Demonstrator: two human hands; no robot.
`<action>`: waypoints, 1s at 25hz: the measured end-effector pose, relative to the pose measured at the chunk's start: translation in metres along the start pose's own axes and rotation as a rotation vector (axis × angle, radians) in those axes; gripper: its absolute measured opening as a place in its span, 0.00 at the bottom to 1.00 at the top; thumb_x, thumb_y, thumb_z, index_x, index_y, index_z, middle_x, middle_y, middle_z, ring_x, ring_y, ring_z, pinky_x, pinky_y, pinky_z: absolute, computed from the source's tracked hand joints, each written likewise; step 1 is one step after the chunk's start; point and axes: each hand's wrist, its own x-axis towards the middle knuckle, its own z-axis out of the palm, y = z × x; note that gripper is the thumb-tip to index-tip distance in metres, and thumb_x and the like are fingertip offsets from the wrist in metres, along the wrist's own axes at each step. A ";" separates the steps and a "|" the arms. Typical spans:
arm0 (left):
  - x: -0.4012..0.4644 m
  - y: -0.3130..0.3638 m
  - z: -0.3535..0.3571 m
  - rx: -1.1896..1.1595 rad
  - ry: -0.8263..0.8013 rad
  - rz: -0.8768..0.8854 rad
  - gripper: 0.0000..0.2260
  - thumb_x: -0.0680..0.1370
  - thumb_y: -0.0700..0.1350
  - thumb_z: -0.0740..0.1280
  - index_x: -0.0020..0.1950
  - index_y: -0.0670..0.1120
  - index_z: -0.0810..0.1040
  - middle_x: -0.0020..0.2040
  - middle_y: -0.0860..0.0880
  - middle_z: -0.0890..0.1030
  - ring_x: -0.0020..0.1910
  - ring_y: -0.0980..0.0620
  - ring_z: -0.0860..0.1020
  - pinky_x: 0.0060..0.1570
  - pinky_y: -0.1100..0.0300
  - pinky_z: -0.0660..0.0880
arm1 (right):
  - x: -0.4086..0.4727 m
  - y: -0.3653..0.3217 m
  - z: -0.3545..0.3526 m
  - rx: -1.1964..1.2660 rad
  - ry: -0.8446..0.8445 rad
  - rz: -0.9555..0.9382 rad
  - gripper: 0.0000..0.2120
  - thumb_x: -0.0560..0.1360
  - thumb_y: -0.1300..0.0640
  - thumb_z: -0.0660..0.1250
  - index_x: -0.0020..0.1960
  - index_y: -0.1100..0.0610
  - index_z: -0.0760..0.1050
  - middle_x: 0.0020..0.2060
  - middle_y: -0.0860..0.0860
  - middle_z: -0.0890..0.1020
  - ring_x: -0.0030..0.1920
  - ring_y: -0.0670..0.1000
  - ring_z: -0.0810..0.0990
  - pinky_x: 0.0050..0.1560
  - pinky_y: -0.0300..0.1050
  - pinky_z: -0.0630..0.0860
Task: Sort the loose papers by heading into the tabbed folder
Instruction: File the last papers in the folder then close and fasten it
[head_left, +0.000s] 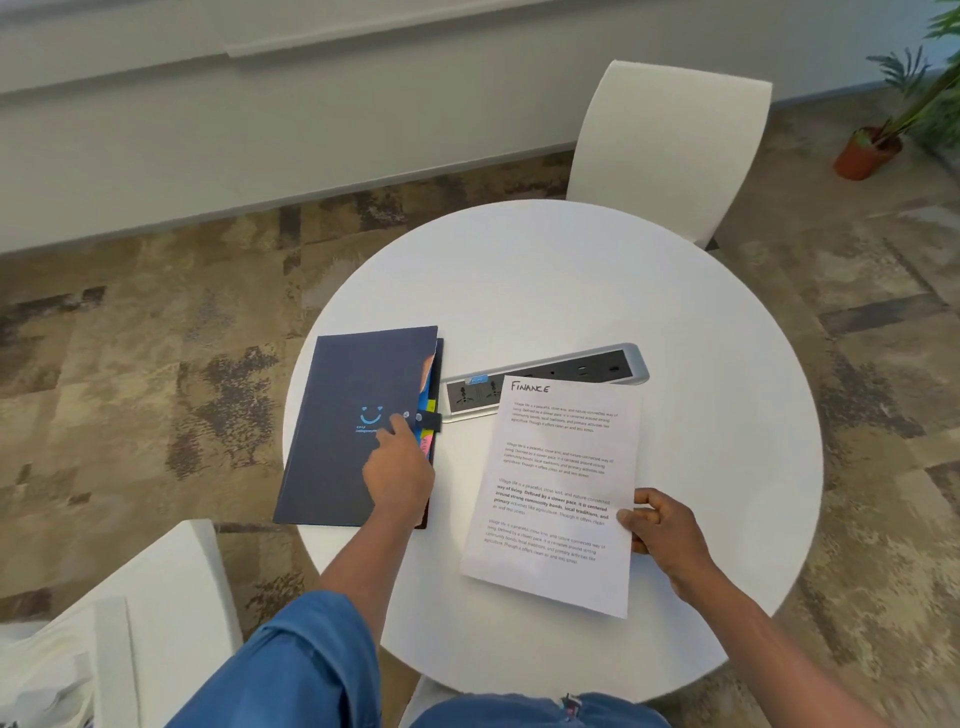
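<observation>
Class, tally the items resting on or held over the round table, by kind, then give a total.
Dark navy tabbed folder with snap strap: 1
White printed paper sheet headed FINANCE: 1
Silver power-socket strip: 1
Total: 3

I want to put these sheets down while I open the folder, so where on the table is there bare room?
The far half of the table, between the power strip and the chair, is bare. So is the right side beyond the Finance paper. The left is crowded: the folder under the left hand nearly meets the strip.
</observation>
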 end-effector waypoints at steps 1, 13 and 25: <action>0.000 0.000 -0.003 0.014 -0.011 0.011 0.28 0.75 0.47 0.72 0.69 0.47 0.61 0.55 0.44 0.78 0.47 0.44 0.82 0.39 0.55 0.80 | 0.001 0.001 0.001 0.008 0.008 0.003 0.06 0.77 0.66 0.67 0.52 0.59 0.79 0.43 0.55 0.87 0.43 0.57 0.86 0.40 0.47 0.81; -0.010 -0.023 -0.036 0.048 0.068 0.176 0.28 0.81 0.44 0.63 0.77 0.53 0.53 0.52 0.44 0.77 0.43 0.49 0.77 0.35 0.56 0.75 | 0.004 0.017 0.012 0.100 0.073 0.023 0.07 0.77 0.67 0.68 0.55 0.62 0.77 0.46 0.58 0.86 0.43 0.58 0.85 0.45 0.52 0.83; -0.002 -0.040 -0.008 0.062 0.119 0.208 0.27 0.75 0.55 0.70 0.69 0.47 0.66 0.74 0.48 0.68 0.52 0.48 0.81 0.43 0.54 0.81 | -0.008 0.015 0.027 0.115 0.084 0.043 0.06 0.77 0.67 0.67 0.54 0.62 0.77 0.45 0.57 0.86 0.42 0.56 0.85 0.40 0.46 0.83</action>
